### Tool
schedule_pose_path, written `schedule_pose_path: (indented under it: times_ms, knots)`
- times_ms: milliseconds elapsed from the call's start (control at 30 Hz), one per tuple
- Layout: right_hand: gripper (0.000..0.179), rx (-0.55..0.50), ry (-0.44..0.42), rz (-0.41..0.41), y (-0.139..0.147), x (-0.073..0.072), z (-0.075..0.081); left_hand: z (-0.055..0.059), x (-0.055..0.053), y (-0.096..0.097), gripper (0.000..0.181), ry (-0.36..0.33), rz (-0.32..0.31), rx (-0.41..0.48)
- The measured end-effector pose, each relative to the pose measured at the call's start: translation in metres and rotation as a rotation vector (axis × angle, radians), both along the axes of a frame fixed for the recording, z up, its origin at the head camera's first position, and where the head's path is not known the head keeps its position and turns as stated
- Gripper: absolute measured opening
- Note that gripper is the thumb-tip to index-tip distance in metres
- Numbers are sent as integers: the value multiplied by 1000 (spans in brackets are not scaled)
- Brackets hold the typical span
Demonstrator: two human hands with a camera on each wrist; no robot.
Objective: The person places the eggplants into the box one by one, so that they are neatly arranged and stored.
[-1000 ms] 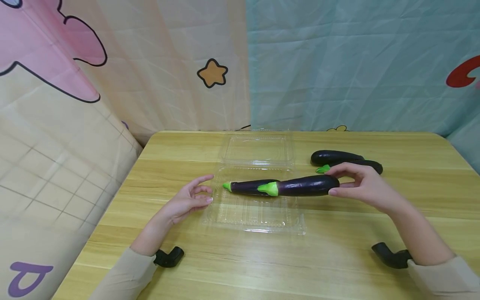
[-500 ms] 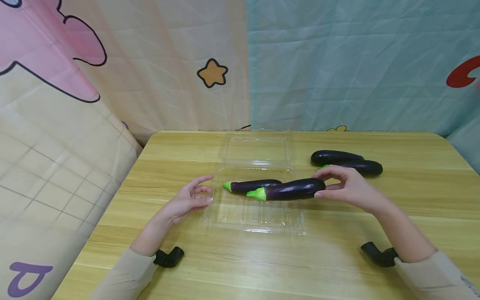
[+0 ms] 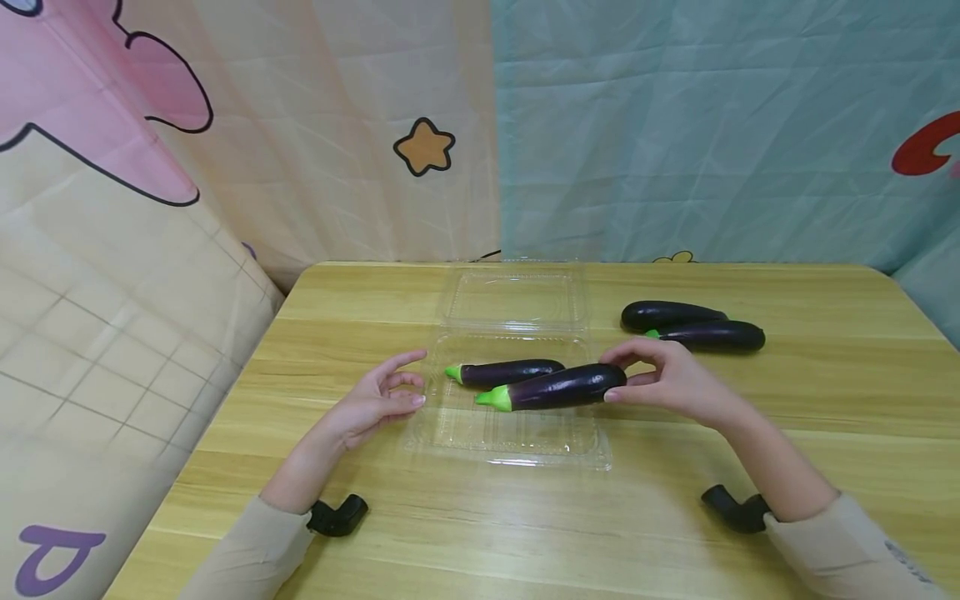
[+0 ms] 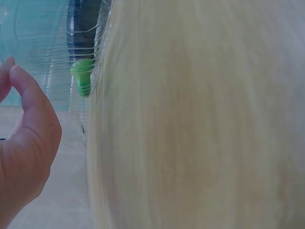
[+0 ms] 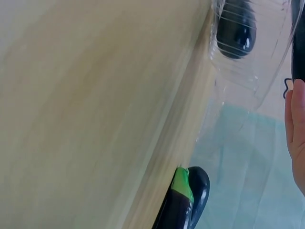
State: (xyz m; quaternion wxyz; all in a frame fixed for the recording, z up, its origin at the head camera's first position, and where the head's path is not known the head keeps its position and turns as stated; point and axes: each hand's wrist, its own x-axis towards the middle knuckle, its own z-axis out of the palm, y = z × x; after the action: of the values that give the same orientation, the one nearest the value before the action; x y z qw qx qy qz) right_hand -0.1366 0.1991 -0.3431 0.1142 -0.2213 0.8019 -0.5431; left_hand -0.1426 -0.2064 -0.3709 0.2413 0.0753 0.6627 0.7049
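From where I stand, one green-capped eggplant (image 3: 558, 389) slants over the clear container (image 3: 525, 459), its blunt end pinched between the right grip's (image 3: 671, 375) thumb and fingers. Just behind it, a second eggplant (image 3: 498, 373) lies in the container. The left grip (image 3: 367, 407), loosely parted and holding nothing, is at the container's left rim; whether it touches, I can't tell. Two more eggplants (image 3: 712, 337) rest on the counter (image 3: 825, 400) to the right.

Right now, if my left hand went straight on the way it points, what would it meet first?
Probably the clear plastic container, at its left rim; whether your left hand touches it is unclear.
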Motion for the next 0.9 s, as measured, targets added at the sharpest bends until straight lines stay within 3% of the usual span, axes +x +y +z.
schedule_pose_path:
  times_ms: [300, 900]
  knots:
    - [38, -37, -20, 26, -15, -4, -7, 1, 0, 1, 73, -8, 11, -17]
    - [38, -6, 48, 26, -35, -7, -5, 0, 0, 1, 73, -6, 11, -13]
